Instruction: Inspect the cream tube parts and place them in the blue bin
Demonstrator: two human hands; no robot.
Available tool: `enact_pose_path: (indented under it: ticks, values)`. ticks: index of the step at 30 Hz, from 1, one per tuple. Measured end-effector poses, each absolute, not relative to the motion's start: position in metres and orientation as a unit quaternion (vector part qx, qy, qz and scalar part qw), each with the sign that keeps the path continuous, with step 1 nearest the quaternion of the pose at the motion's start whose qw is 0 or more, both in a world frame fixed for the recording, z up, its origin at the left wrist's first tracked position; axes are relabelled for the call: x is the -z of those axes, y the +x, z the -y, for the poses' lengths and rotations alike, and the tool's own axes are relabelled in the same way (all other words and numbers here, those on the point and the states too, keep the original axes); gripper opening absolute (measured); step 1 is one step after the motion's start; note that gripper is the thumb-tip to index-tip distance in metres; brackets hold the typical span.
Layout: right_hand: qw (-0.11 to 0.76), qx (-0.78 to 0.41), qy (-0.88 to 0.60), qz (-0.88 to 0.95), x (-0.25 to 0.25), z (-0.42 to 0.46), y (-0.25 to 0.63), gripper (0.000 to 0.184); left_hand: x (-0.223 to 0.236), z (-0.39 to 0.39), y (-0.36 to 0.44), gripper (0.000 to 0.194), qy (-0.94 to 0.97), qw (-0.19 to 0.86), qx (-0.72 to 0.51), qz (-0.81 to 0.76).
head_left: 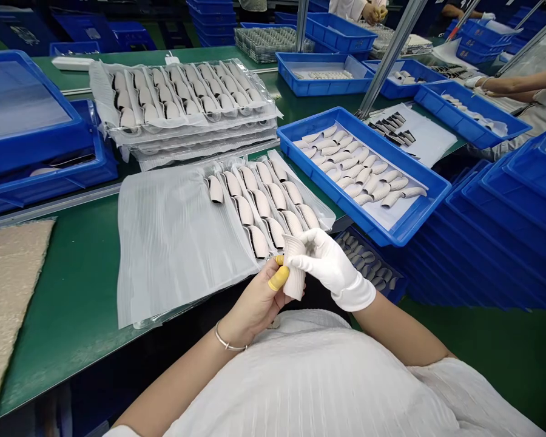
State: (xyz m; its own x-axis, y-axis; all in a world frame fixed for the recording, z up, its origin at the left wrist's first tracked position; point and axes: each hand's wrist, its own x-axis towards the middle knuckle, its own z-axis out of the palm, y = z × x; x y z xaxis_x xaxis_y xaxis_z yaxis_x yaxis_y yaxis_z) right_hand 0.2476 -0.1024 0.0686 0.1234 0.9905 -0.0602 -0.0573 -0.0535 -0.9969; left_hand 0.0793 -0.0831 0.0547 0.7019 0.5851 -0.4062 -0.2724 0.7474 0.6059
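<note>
Between both my hands is a curved, ribbed off-white shell piece point(295, 276), held upright close to my body. My left hand point(266, 294), with yellow finger cots on the thumb and a finger, pinches its left side. Wearing a white glove, my right hand point(330, 264) grips the upper right edge of the same piece. Just beyond them lies a tray lined with translucent sheet point(164, 243), where similar shells point(259, 203) stand in rows on the right part. To the right, a blue bin point(346, 209) holds many loose shells point(361, 164) on white paper.
Stacked, filled trays point(184, 100) stand at the back. Blue bins point(31, 133) sit at the left, near a beige foam sheet point(11, 291). Metal posts point(391, 57) rise behind the right bin. Stacked blue crates point(495, 224) fill the right. Co-workers' arms point(519, 85) show at the far right.
</note>
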Motion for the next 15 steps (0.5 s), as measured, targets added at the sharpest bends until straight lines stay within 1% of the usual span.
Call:
enact_pose_path:
  ticks: [2,5,7,9,11,15]
  values:
    - [0.529,-0.495,-0.535,0.435,-0.071,0.101,0.248,0.037,-0.056,0.084,0.079,0.048,0.256,0.887,-0.233,-0.305]
    - [0.515,-0.505,-0.543,0.431,-0.070,0.098,0.252,0.039,-0.058,0.086,0.078,0.055,0.254,0.886,-0.220,-0.320]
    - [0.507,-0.507,-0.551,0.428,-0.067,0.098,0.253,0.040,-0.059,0.087,0.078,0.055,0.273,0.876,-0.218,-0.332]
    - [0.500,-0.505,-0.561,0.425,-0.063,0.097,0.254,0.038,-0.058,0.086,0.078,0.050,0.317,0.850,-0.227,-0.353]
    - [0.492,-0.505,-0.569,0.424,-0.061,0.097,0.253,0.033,-0.053,0.084,0.078,0.045,0.376,0.808,-0.250,-0.378]
    - [0.471,-0.507,-0.563,0.452,-0.061,0.093,0.248,0.022,-0.042,0.077,0.077,0.046,0.460,0.749,-0.286,-0.382]
